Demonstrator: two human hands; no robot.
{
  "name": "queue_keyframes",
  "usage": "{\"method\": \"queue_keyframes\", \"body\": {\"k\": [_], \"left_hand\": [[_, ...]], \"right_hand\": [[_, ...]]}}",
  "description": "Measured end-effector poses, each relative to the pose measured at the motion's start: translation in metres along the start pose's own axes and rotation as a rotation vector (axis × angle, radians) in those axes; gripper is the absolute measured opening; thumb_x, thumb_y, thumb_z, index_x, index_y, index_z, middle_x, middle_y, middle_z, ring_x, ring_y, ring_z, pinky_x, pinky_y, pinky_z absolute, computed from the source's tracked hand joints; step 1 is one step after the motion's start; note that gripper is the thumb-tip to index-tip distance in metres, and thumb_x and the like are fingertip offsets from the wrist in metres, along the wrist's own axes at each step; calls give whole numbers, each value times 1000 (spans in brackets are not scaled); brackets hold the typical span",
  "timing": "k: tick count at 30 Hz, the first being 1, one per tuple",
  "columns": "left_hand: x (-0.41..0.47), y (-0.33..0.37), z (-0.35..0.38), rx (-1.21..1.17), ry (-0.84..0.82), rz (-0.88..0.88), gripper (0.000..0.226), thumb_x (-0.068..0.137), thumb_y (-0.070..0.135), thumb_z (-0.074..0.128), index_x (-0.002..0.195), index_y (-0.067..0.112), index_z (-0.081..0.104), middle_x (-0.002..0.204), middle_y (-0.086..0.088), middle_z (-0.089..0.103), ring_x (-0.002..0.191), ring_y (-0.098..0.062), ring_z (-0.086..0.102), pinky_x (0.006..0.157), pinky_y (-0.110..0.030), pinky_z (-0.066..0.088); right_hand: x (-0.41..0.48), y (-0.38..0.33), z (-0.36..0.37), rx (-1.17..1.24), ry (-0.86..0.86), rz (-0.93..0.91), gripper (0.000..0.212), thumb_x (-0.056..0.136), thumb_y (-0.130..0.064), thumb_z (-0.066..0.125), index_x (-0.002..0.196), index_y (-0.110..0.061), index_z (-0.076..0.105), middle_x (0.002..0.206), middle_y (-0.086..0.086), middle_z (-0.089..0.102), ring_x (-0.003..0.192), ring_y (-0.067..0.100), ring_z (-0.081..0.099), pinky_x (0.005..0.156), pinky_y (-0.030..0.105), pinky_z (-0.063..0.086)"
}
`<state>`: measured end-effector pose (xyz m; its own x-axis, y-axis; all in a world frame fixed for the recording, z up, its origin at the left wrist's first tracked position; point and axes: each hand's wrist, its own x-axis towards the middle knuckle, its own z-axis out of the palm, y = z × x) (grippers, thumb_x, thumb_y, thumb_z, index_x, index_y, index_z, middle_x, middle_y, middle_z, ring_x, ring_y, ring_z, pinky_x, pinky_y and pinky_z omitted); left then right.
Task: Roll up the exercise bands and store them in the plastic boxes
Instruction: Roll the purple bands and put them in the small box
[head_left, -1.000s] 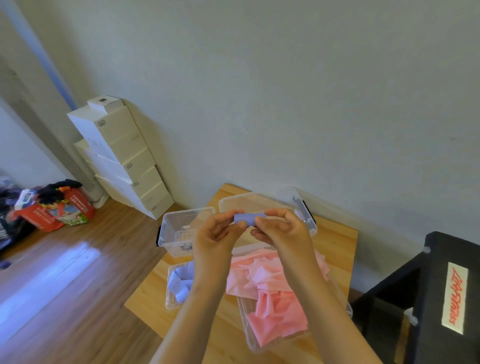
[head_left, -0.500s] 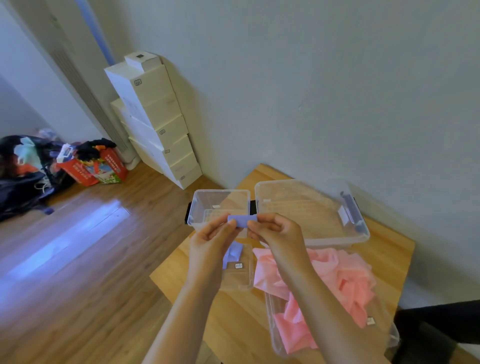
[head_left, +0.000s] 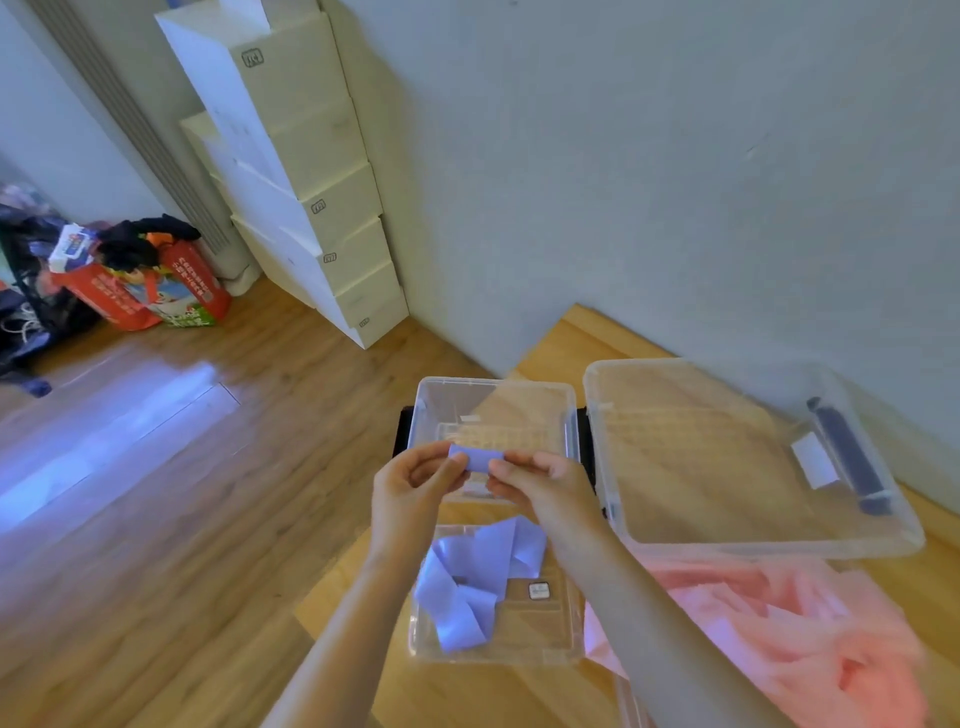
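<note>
My left hand (head_left: 410, 488) and my right hand (head_left: 540, 486) pinch the two ends of a small rolled purple band (head_left: 478, 460), held above a small clear plastic box (head_left: 493, 395) with nothing in it. Below my hands, loose purple bands (head_left: 467, 577) lie in a shallow clear lid or tray (head_left: 561, 644). A heap of pink bands (head_left: 810, 634) fills a container at the lower right. A large clear box (head_left: 753, 467) with a dark handle stands to the right.
The boxes rest on a wooden table (head_left: 566, 338) against a grey wall. On the floor to the left stand stacked white cartons (head_left: 301, 171) and red shopping bags (head_left: 150, 291). The table's left edge drops to the wooden floor.
The view has tilted down and to the left. Both hands keep their hold on the purple roll and now sit lower, over the small clear box.
</note>
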<state>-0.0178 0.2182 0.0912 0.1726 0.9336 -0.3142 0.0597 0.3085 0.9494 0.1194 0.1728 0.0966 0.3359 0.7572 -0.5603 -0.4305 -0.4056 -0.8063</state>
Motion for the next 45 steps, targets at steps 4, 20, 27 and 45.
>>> {"method": "queue_keyframes", "body": {"k": [4, 20, 27, 45], "left_hand": [[48, -37, -19, 284, 173, 169, 18, 89, 20, 69, 106, 21, 64, 105, 14, 64, 104, -13, 60, 88, -22, 44], [115, -116, -35, 206, 15, 249, 26, 83, 48, 60, 104, 39, 73, 119, 15, 67, 122, -16, 56, 101, -51, 45], [119, -130, -36, 183, 23, 181, 38, 79, 59, 60, 111, 41, 70, 131, 16, 60, 130, -19, 49, 103, -54, 43], [120, -131, -34, 122, 0, 150, 40, 78, 59, 62, 113, 40, 70, 132, 18, 58, 131, -20, 48, 103, -54, 43]], "right_hand": [[57, 19, 12, -69, 91, 17, 9, 84, -5, 70, 90, -12, 67, 76, 0, 70, 69, 11, 69, 68, 16, 54], [226, 70, 38, -212, 161, 289, 12, 83, 0, 69, 91, -10, 66, 72, 0, 66, 56, 15, 63, 77, 37, 55], [235, 83, 39, -116, 175, 295, 19, 82, 7, 67, 100, -1, 66, 73, 4, 64, 61, 20, 62, 81, 33, 55], [227, 68, 42, -235, 145, 461, 22, 92, -16, 64, 110, -5, 59, 77, 11, 56, 62, 20, 57, 74, 33, 56]]}}
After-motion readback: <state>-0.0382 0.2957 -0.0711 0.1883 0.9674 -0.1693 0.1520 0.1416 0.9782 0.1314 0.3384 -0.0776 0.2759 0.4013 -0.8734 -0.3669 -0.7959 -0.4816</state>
